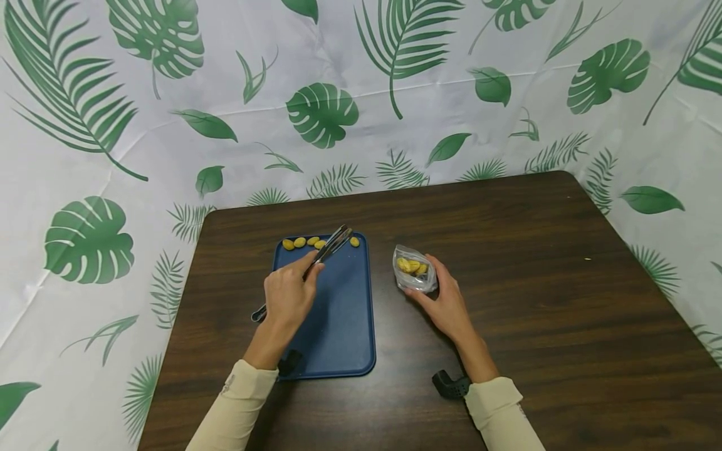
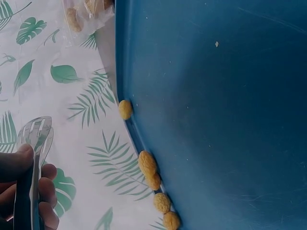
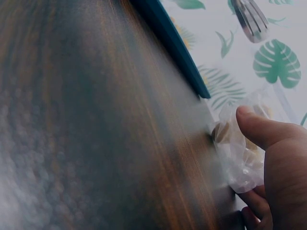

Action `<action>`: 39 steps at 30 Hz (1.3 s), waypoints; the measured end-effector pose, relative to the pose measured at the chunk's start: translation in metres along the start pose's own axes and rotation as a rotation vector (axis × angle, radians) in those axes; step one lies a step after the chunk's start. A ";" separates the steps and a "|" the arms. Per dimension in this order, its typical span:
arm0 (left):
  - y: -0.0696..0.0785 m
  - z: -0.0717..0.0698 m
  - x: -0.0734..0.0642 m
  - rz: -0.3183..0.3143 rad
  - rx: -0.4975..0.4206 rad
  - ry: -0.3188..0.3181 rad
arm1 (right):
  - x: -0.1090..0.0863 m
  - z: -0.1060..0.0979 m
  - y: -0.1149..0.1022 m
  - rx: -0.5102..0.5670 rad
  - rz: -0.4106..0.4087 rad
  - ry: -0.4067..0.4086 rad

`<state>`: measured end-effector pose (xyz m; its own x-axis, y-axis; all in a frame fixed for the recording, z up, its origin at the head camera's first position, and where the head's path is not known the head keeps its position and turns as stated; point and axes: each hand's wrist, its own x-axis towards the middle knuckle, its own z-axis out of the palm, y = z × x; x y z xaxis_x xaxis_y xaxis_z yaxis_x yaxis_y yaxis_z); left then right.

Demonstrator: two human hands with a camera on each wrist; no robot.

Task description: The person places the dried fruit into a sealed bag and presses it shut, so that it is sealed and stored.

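My left hand [image 1: 289,291] grips a pair of metal tongs [image 1: 334,243] above the blue tray [image 1: 344,326]. In the left wrist view the tongs' slotted tips [image 2: 37,132] lie close together, with nothing visible between them. Along the tray's far edge sit several yellow-brown, wrinkled oval pieces [image 1: 299,242], like nuts or dried fruit. One such piece [image 1: 354,241] is apart, near the far right corner. To the right of the tray, my right hand [image 1: 448,304] holds a clear plastic bag [image 1: 402,282] between thumb and fingers. More of the yellow pieces [image 1: 413,266] show inside its open mouth.
A dark wood-grain table [image 1: 536,282] bears the tray and bag. Behind it hangs a white cloth [image 1: 254,156] printed with green leaves. A small pale crumb [image 1: 588,259] lies on the table's right side. Dark straps [image 1: 450,384] sit at the wrists.
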<state>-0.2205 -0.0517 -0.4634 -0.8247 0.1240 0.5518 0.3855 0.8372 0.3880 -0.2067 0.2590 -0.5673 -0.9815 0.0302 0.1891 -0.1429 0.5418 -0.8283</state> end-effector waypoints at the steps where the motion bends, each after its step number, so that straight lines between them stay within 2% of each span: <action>1: 0.000 0.000 0.000 0.000 -0.001 -0.001 | 0.000 0.000 0.000 0.001 -0.001 -0.001; 7: -0.003 0.004 0.001 -0.007 0.013 -0.021 | 0.000 -0.001 0.001 0.012 -0.008 -0.005; 19: -0.014 0.024 0.005 -0.056 0.079 -0.143 | 0.001 -0.001 0.001 0.002 0.001 -0.010; 34: -0.017 0.043 0.011 -0.111 0.153 -0.279 | 0.001 -0.001 0.001 -0.001 -0.001 -0.013; 39: -0.017 0.047 0.011 -0.105 0.154 -0.293 | 0.001 -0.001 0.000 0.004 -0.003 -0.015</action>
<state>-0.2554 -0.0396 -0.4984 -0.9489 0.1617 0.2708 0.2436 0.9213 0.3032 -0.2080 0.2602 -0.5665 -0.9829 0.0161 0.1835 -0.1462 0.5383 -0.8300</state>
